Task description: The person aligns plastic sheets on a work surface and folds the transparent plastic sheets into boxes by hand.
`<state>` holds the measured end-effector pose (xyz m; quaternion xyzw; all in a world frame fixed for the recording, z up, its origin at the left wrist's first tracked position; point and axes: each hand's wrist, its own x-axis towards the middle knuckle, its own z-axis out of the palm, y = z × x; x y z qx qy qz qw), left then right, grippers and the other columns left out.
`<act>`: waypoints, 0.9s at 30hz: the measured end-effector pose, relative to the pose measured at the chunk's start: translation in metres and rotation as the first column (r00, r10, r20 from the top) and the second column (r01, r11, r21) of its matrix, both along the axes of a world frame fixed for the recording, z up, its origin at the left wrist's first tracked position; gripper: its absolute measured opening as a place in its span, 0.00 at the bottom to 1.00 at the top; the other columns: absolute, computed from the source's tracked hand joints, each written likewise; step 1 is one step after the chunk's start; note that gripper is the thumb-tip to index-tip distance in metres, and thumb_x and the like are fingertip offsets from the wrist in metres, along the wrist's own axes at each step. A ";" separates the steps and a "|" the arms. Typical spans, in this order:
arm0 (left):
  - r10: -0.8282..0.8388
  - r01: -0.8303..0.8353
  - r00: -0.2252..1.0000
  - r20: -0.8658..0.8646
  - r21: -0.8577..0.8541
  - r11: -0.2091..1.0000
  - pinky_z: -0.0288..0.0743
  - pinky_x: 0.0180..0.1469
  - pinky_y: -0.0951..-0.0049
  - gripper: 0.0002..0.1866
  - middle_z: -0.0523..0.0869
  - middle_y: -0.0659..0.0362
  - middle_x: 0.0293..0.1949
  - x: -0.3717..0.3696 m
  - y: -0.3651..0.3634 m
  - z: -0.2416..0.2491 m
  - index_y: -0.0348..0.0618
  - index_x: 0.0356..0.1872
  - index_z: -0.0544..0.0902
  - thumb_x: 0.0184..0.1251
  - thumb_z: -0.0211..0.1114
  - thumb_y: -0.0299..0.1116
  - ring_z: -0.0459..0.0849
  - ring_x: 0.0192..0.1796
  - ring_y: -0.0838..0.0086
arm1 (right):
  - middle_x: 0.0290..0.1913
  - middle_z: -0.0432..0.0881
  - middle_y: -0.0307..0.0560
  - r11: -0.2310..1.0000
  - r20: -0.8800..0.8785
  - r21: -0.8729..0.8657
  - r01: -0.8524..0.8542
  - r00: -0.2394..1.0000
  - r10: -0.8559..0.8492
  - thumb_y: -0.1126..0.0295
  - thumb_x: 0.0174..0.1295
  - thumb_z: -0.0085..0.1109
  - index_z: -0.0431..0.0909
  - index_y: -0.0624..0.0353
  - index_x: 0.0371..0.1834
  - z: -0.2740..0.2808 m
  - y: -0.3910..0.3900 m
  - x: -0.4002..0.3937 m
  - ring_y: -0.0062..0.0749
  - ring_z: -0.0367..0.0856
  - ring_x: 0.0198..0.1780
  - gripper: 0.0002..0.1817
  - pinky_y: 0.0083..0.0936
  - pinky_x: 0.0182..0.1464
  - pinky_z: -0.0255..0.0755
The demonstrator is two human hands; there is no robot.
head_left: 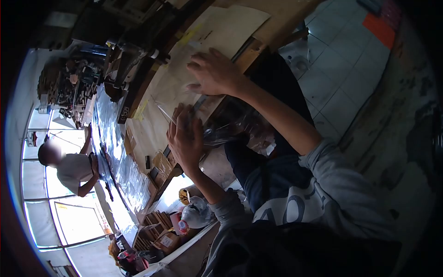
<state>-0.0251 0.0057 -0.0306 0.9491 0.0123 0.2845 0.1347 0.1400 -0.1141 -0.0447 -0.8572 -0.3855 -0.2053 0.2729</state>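
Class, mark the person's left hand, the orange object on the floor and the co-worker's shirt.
Left hand (185, 142): head view, back of the hand.
Orange object (380, 30): head view, flat surface.
Co-worker's shirt (75, 172): head view, torso part.

Large pale characters ran across the front of my grey sweater (304, 204); I made out a round one, O or 0, but folds bent the others too much to be sure. Short white lettering stood on the end of a dark bar (122, 113), too small to read surely. A box (167, 241) had a white label (166, 240), its print illegible.
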 end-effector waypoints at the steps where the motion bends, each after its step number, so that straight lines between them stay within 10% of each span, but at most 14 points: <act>1: 0.000 0.000 1.000 0.001 0.000 1.000 0.70 0.61 0.56 0.18 0.82 0.48 0.58 0.000 0.001 -0.001 0.47 0.54 0.82 0.63 0.63 0.36 0.79 0.62 0.52 | 0.60 0.77 0.51 1.000 -0.006 -0.010 0.002 1.000 -0.002 0.42 0.57 0.62 0.79 0.58 0.53 0.000 0.000 -0.001 0.41 0.74 0.64 0.32 0.46 0.69 0.60; 27: -0.008 0.009 1.000 0.013 -0.125 0.992 0.73 0.62 0.57 0.16 0.84 0.47 0.56 -0.004 -0.005 0.003 0.43 0.52 0.84 0.63 0.65 0.35 0.78 0.64 0.54 | 0.56 0.78 0.49 0.998 -0.074 -0.042 0.042 0.996 -0.045 0.39 0.59 0.58 0.81 0.58 0.49 0.000 0.010 0.004 0.38 0.74 0.63 0.31 0.51 0.69 0.55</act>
